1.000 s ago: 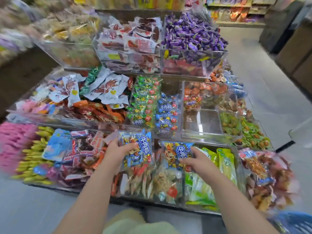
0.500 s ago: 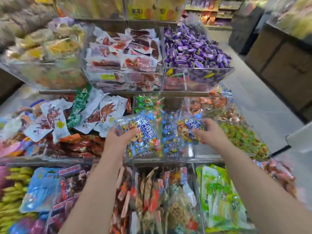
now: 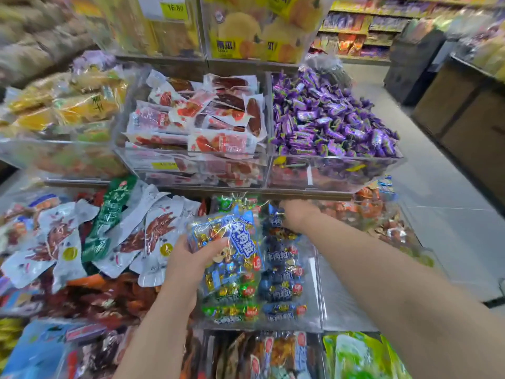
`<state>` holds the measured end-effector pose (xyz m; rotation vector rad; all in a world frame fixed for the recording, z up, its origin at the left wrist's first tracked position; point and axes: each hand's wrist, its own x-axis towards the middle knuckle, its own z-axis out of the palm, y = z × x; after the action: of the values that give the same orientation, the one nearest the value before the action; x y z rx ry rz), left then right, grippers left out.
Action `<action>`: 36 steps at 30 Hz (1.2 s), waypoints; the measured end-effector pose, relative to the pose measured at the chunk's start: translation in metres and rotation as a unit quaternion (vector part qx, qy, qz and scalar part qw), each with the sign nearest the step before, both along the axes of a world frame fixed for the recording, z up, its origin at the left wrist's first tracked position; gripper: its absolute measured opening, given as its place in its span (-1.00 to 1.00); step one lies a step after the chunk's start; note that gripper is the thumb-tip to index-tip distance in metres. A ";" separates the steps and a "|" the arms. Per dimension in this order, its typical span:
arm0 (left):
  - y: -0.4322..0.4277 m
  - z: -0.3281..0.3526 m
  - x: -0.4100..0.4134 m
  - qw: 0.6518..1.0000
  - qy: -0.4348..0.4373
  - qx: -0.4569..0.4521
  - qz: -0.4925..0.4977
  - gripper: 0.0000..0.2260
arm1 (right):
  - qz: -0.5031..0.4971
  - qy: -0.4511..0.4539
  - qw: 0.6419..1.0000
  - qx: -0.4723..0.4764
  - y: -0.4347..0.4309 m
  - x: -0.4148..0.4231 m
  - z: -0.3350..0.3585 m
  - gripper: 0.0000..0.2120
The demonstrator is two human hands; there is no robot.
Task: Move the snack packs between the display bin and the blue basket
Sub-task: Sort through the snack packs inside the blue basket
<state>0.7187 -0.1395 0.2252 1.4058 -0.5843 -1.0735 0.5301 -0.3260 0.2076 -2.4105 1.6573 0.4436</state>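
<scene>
My left hand (image 3: pixel 191 258) gripped one snack pack (image 3: pixel 235 242). The thumb lay across the front face near its lower left corner, and the other fingers were behind the pack, out of sight. The pack was clear, with a blue label and small wrapped pieces inside. It was held tilted, just above the left column of the display bin (image 3: pixel 318 285). My left forearm ran up from the bottom edge of the view, with the wrist roughly straight.

My right hand (image 3: pixel 295 216) was extended to the back of the same bin, directly under the front edge of the upper shelf (image 3: pixel 300 194). It touched the rearmost of the dark blue packs (image 3: pixel 284 291) stacked in the right column. The fingertips were in shadow among the wrappers, so I could not tell whether they pinched a pack or only rested on it. My right arm crossed the view from the lower right corner, palm turned down.

White pouches (image 3: pixel 153 236) lay just left of the bin. Purple candies (image 3: pixel 328 119) filled the tier above.
</scene>
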 end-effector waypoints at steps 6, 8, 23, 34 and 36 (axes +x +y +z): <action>-0.012 -0.005 0.007 1.000 -0.001 0.017 -0.006 -0.68 | 0.098 -0.013 0.995 0.011 -0.033 -0.002 -0.013 -0.49; -0.015 -0.007 0.009 1.000 0.019 0.012 -0.006 -0.51 | 0.126 -0.013 0.992 -0.025 -0.033 -0.006 -0.016 -0.55; -0.020 -0.012 0.008 0.999 0.043 0.025 0.005 0.19 | 0.038 -0.144 0.989 -0.021 0.027 0.003 -0.072 -0.56; -0.016 -0.015 0.007 0.990 0.129 0.045 0.024 -0.27 | -0.057 -0.283 0.957 -0.005 0.024 0.003 -0.061 -0.73; -0.018 -0.014 -0.002 0.985 0.168 0.033 0.025 -0.10 | -0.225 -0.487 0.841 0.070 0.043 0.003 -0.036 -0.81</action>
<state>0.7163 -0.1579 0.2117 1.2525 -0.2695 -1.2655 0.5336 -0.2832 0.1713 -1.5492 1.4829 -0.6242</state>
